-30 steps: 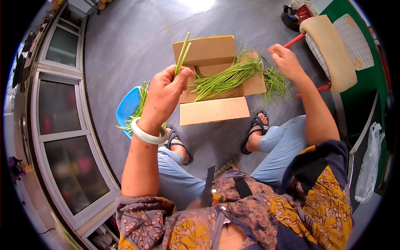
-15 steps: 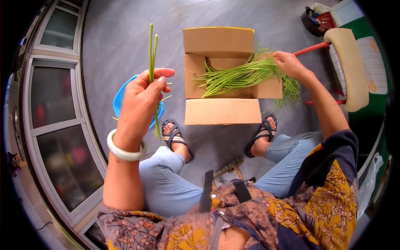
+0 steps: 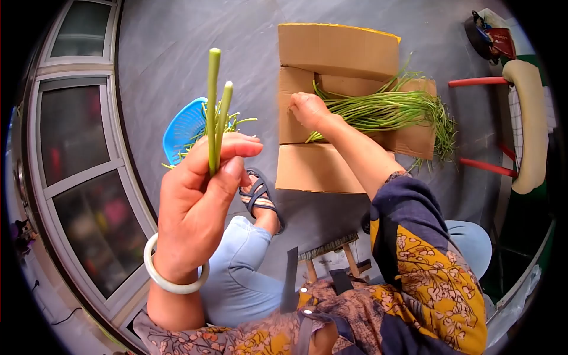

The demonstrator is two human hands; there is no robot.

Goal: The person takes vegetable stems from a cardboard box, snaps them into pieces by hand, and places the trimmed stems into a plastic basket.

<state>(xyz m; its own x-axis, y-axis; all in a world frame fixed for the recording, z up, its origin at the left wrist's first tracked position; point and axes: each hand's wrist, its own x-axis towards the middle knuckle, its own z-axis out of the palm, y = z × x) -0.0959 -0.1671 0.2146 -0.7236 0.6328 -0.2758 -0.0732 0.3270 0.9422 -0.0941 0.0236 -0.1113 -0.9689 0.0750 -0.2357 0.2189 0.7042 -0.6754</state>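
Upright in my left hand (image 3: 201, 201) are two green garlic scapes (image 3: 213, 106), pinched between thumb and fingers with their cut ends up. My right hand (image 3: 309, 110) reaches into the open cardboard box (image 3: 338, 47), its fingers closed together at the left ends of a pile of garlic scapes (image 3: 384, 110). What those fingers hold, if anything, is hidden. The pile's thin tips hang over the box's right flap. Behind my left hand, a blue plastic basket (image 3: 176, 137) holds short cut pieces of scape.
A padded seat with red legs (image 3: 526, 127) stands at the right, with a dark pan-like item (image 3: 480, 36) beyond it. Glass-paneled sliding doors (image 3: 89, 183) line the left side. A small wooden stool (image 3: 325, 248) sits below me on the grey floor.
My right hand has moved left from the tips of the pile to its stem ends. My left hand, still gripping two scapes, has come closer to the camera. The view has shifted.
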